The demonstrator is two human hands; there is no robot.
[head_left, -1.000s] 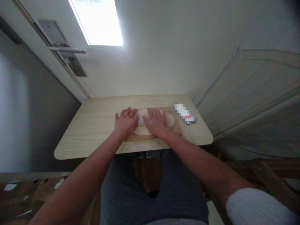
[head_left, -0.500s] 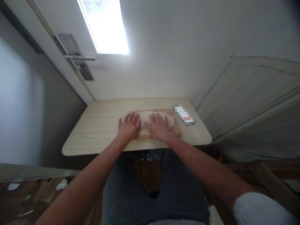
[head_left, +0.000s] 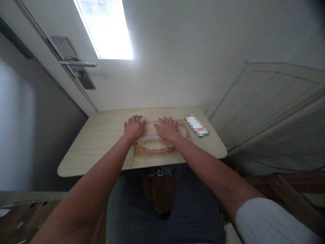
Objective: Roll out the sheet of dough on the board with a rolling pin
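Observation:
A flat oval sheet of dough [head_left: 154, 144] lies on a wooden board [head_left: 142, 152]. Across the dough, between my wrists, runs a pale narrow band [head_left: 150, 138] that looks like a rolling pin; its ends are hidden by my hands. My left hand [head_left: 134, 128] rests palm down at the left part of the dough and board, fingers stretched forward. Palm down over the middle of the dough, my right hand [head_left: 167, 128] has its fingers spread. Neither hand is closed round anything. What lies directly beneath the palms is hidden.
The board lies on a light wooden table [head_left: 101, 135] with rounded corners. A phone-like object [head_left: 196, 125], blurred out, sits right of the board. Behind the table stands a white door with a metal handle [head_left: 78, 63] and a bright window [head_left: 109, 34].
Both hands have moved forward toward the far edge of the board, uncovering more dough and board near me. The pale band now shows between them. The view has shifted slightly.

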